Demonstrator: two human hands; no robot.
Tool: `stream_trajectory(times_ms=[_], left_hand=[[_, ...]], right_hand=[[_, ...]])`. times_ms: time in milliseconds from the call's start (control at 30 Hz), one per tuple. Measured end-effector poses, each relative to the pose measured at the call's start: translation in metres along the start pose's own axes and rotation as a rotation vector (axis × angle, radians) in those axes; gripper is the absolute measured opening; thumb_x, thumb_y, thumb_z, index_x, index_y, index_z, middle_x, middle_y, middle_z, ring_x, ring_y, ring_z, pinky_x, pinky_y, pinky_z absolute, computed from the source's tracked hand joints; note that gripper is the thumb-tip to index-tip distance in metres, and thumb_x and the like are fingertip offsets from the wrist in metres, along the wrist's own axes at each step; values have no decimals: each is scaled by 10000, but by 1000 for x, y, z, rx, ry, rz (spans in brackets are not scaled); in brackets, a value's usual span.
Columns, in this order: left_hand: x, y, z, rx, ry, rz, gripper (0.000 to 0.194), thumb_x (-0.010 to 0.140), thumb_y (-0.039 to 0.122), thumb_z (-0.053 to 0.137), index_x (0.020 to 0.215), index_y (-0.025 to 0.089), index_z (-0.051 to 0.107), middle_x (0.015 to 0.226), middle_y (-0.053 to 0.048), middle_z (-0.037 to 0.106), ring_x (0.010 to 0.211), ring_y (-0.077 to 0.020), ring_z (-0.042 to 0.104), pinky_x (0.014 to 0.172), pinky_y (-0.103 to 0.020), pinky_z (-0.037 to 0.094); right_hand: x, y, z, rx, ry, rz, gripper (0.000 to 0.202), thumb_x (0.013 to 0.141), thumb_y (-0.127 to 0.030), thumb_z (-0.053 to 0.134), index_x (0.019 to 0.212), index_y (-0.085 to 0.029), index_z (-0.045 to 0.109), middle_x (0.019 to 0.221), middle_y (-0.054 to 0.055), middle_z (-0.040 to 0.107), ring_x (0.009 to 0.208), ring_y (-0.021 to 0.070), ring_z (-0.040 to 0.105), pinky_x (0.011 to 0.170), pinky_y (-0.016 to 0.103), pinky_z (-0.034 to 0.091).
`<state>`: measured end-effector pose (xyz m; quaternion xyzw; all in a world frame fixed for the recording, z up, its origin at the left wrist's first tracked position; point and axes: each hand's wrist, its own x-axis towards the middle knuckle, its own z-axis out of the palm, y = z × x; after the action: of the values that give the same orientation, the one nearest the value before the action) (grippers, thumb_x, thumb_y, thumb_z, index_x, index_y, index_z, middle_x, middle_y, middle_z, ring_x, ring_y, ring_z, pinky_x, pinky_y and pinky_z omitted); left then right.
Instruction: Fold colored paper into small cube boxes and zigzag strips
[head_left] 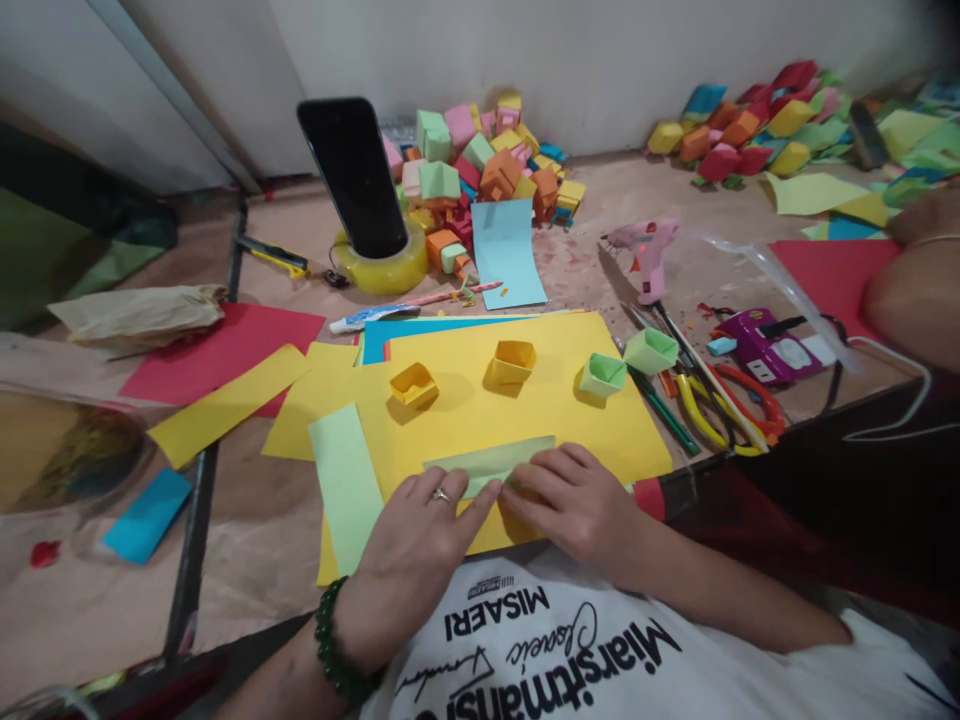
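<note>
A light green paper strip (491,460) lies folded lengthwise on the yellow sheets (465,400). My left hand (424,530), with a ring and a green bead bracelet, grips the strip's near edge at its left part. At the right part my right hand (574,505) pinches the same strip, its thumb side near the left thumb. Beyond the hands stand two small yellow folded boxes (414,386) (514,362) and two green ones (603,375) (651,351). A flat light green strip (347,487) rests left of my left hand.
A phone (354,175) stands in a yellow tape roll (386,262) before a pile of folded paper pieces (480,165). To the right are a pink glue gun (646,255), pliers (709,410) and a purple device (772,345). Another person's arm (915,285) is at the far right.
</note>
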<state>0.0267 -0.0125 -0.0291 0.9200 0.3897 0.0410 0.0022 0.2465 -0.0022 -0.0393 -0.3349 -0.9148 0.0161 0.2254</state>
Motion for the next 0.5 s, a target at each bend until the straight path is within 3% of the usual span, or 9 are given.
stream_trajectory(times_ms=[133, 267, 400, 500], left_hand=[[-7, 1, -9, 29, 50, 63, 372, 838, 32, 447, 1149, 159, 607, 905, -83, 638, 724, -202, 527, 615, -321, 468], [-25, -6, -16, 73, 93, 14, 397, 830, -15, 375, 1075, 162, 632, 981, -79, 668, 749, -188, 540, 642, -307, 461], [-36, -10, -9, 78, 104, -29, 335, 823, 36, 437, 1054, 169, 639, 1015, -90, 674, 808, -211, 552, 658, -331, 446], [-31, -4, -1, 57, 124, -87, 289, 812, 74, 497, 1043, 164, 646, 1028, -92, 664, 857, -230, 549, 711, -361, 441]], right_hand=[[-17, 6, 0, 4, -93, 44, 172, 911, -172, 501, 989, -203, 651, 941, 44, 679, 852, 197, 518, 734, 350, 398], [-32, 13, -11, -2, -66, 117, 257, 878, -73, 455, 959, -201, 662, 944, 41, 697, 820, 189, 517, 730, 345, 413], [-33, 16, -25, 48, -16, 178, 279, 842, -13, 432, 866, -177, 657, 907, 43, 701, 767, 168, 529, 677, 297, 451], [-18, 13, -33, 41, 11, 175, 272, 839, -21, 416, 768, -170, 633, 864, 66, 693, 759, 173, 545, 627, 277, 467]])
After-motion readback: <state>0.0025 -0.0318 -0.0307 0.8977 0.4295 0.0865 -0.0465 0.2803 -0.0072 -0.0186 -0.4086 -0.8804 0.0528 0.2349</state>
